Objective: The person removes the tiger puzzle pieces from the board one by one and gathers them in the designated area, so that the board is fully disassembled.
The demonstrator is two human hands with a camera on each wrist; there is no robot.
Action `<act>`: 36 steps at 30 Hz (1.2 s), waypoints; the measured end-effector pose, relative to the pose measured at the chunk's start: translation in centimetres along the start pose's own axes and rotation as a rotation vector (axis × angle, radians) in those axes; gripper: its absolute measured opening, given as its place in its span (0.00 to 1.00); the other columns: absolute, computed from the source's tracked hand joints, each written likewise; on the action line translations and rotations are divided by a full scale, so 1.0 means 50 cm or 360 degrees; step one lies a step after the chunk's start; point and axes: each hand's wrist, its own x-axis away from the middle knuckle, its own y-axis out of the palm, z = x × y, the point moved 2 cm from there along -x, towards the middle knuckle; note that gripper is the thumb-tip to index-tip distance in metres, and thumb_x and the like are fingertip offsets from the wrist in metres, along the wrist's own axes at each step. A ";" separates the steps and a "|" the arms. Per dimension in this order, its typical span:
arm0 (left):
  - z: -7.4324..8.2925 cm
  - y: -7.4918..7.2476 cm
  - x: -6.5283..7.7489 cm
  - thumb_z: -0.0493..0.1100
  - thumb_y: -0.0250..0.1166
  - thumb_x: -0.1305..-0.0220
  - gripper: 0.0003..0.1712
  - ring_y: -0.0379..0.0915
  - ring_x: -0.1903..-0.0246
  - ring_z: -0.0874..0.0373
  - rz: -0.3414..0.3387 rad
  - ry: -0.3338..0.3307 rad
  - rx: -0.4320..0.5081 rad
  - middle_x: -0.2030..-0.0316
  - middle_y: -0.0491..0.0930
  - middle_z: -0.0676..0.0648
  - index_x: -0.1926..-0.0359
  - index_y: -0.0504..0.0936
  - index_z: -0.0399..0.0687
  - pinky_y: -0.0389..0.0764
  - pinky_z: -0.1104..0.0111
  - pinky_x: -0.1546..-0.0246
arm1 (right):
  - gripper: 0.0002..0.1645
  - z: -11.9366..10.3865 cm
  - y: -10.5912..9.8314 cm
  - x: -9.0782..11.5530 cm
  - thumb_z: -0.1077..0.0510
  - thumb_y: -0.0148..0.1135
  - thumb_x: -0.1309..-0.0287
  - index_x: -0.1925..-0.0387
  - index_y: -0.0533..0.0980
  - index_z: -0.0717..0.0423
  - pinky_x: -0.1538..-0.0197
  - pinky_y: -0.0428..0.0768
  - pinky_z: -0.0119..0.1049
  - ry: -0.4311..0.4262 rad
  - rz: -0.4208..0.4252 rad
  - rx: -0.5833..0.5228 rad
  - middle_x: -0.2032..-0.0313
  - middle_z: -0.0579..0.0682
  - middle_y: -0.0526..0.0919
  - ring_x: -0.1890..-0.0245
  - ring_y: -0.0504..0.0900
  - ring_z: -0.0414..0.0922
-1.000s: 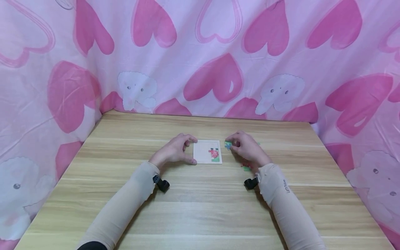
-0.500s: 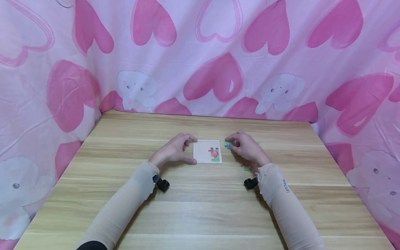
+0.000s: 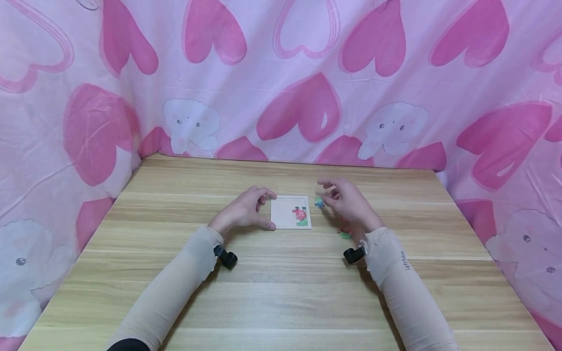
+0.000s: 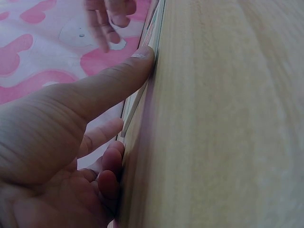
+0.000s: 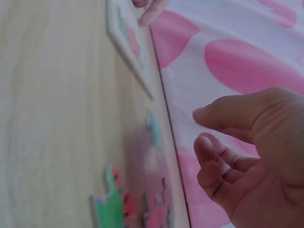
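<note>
A small white square puzzle tray [image 3: 281,213] lies on the table, with joined red and green jigsaw pieces [image 3: 301,216] in its near right corner. My left hand [image 3: 243,209] grips the tray's left side, thumb at the near corner and index finger at the far one. Just right of the tray lies a blue-green jigsaw piece [image 3: 319,203]. Over it, my right hand [image 3: 349,204] hovers with thumb and fingers apart, nothing between them in the right wrist view. Under that hand, a green-and-red piece [image 5: 110,209] and a pink piece [image 5: 156,213] lie on the table.
The wood-grain table [image 3: 281,292] runs back to a pink curtain [image 3: 298,107] with hearts, which also hangs along both sides. Black wrist cameras [image 3: 226,257] sit on both sleeved forearms, low over the table.
My right hand has lifted off the blue-green jigsaw piece, its fingers spreading away from the thumb. The piece stays on the table. My left hand keeps its hold on the tray.
</note>
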 end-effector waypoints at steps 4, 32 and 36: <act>-0.001 0.000 -0.001 0.51 0.92 0.48 0.52 0.71 0.49 0.50 0.0003 -0.0001 0.0003 0.45 0.74 0.45 0.24 0.78 0.55 0.77 0.58 0.47 | 0.38 -0.017 -0.008 0.000 0.64 0.71 0.25 0.19 0.71 0.54 0.38 0.86 0.56 -0.0025 0.0058 -0.0104 0.30 0.63 0.78 0.42 0.85 0.56; 0.000 -0.001 0.000 0.52 0.92 0.48 0.52 0.71 0.48 0.50 -0.0003 0.0013 -0.0014 0.44 0.74 0.45 0.24 0.77 0.53 0.77 0.57 0.45 | 0.43 -0.057 0.009 -0.002 0.67 0.77 0.32 0.20 0.71 0.55 0.36 0.86 0.57 -0.0135 0.0014 -0.0382 0.28 0.60 0.79 0.38 0.86 0.58; 0.001 -0.001 0.001 0.52 0.92 0.48 0.52 0.71 0.48 0.50 -0.0004 0.0006 -0.0014 0.44 0.74 0.45 0.24 0.77 0.54 0.77 0.57 0.45 | 0.41 -0.054 0.026 -0.003 0.65 0.77 0.32 0.21 0.73 0.50 0.40 0.88 0.49 -0.0104 -0.0031 -0.0373 0.28 0.60 0.80 0.39 0.87 0.54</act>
